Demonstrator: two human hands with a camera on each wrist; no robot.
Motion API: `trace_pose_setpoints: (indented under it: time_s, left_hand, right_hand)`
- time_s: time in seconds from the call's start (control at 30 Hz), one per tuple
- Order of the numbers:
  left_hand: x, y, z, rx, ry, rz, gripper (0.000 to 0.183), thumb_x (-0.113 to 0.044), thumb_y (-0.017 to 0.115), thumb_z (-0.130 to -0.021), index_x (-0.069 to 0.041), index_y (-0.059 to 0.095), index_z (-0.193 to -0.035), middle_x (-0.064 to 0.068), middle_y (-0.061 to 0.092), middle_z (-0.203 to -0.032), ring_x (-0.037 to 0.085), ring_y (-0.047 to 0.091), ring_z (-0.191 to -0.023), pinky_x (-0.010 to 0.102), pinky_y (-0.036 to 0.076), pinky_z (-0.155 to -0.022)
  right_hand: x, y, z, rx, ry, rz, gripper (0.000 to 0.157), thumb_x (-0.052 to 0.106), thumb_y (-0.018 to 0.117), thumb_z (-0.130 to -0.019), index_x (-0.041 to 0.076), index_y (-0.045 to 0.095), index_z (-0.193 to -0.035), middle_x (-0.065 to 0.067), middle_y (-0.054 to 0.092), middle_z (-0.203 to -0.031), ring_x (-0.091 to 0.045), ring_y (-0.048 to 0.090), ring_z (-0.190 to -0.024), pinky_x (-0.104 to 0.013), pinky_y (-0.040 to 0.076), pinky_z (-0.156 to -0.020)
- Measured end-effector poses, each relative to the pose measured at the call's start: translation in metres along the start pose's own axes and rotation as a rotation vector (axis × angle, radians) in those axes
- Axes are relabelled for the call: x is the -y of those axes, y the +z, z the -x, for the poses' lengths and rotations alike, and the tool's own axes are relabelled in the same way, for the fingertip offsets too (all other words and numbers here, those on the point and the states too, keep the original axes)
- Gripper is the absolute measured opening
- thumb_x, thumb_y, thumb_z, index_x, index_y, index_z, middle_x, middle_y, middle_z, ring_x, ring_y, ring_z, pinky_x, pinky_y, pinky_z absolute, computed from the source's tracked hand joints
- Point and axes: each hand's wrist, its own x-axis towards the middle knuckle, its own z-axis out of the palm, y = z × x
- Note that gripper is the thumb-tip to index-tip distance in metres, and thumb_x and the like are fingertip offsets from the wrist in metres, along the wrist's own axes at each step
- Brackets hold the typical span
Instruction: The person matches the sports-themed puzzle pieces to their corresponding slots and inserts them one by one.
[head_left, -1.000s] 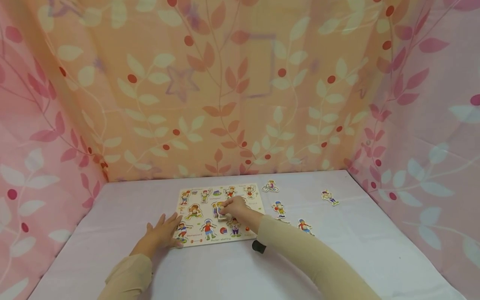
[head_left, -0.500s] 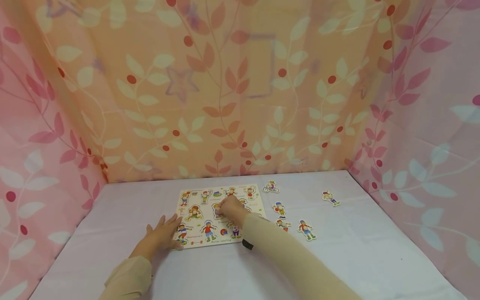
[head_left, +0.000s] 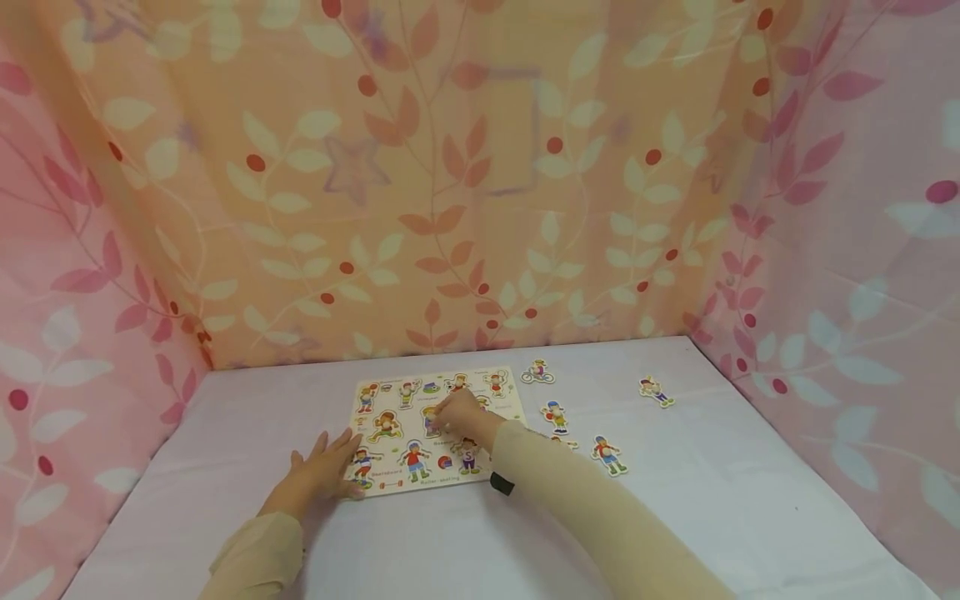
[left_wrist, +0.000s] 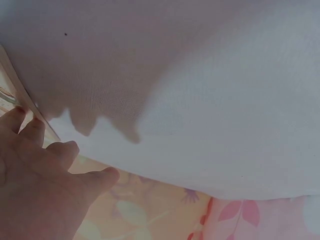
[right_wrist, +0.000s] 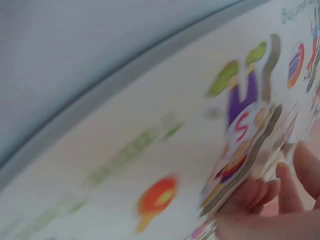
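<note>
A wooden peg-style puzzle board point(head_left: 397, 450) with sports figures lies on the table. My left hand point(head_left: 322, 467) rests on its left edge with fingers spread; in the left wrist view the fingertips point(left_wrist: 37, 127) touch the board's rim. My right hand point(head_left: 467, 419) is over the middle of the board, its fingertips at a figure-shaped puzzle piece point(head_left: 431, 422). The fingers pinch this piece, which sits at its recess; whether it lies fully flat is hidden. In the right wrist view, the right hand point(right_wrist: 270, 205) is low beside the figure with an S point(right_wrist: 242, 125).
Right of the board lie loose figure pieces: a cyclist point(head_left: 537, 372), a ball player point(head_left: 555, 417), a blue-capped figure point(head_left: 608, 456) and one farther right point(head_left: 657, 392). Another is partly behind the right sleeve point(head_left: 570, 500). Patterned curtains point(head_left: 435, 183) surround the white table point(head_left: 420, 550).
The piece in my right hand, tilted above the middle of the board earlier, now sits lower at its recess. My right forearm has shifted left. My left hand stays in place.
</note>
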Motion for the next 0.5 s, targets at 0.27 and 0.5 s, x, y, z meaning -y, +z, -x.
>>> trace_pose_setpoints:
  time_s: [0.27, 0.5]
  left_hand:
    - [0.002, 0.001, -0.002, 0.007, 0.001, 0.005, 0.096, -0.036, 0.08, -0.072, 0.002, 0.033, -0.148, 0.025, 0.019, -0.156, 0.054, 0.004, -0.14, 0.078, -0.001, -0.102]
    - [0.003, 0.002, -0.002, 0.008, 0.001, -0.001, 0.096, -0.036, 0.08, -0.072, 0.002, 0.033, -0.148, 0.025, 0.02, -0.156, 0.054, 0.005, -0.14, 0.078, 0.0, -0.102]
  right_hand:
    - [-0.01, -0.041, -0.006, -0.047, -0.028, -0.136, 0.025, 0.002, 0.073, -0.084, -0.001, 0.071, -0.108, -0.015, 0.064, -0.119, -0.019, 0.058, -0.09, -0.033, 0.051, -0.086]
    - [-0.019, -0.081, -0.005, -0.048, 0.022, -0.16, 0.029, 0.003, 0.068, -0.087, -0.003, 0.067, -0.115, -0.02, 0.059, -0.127, -0.033, 0.056, -0.116, -0.042, 0.048, -0.096]
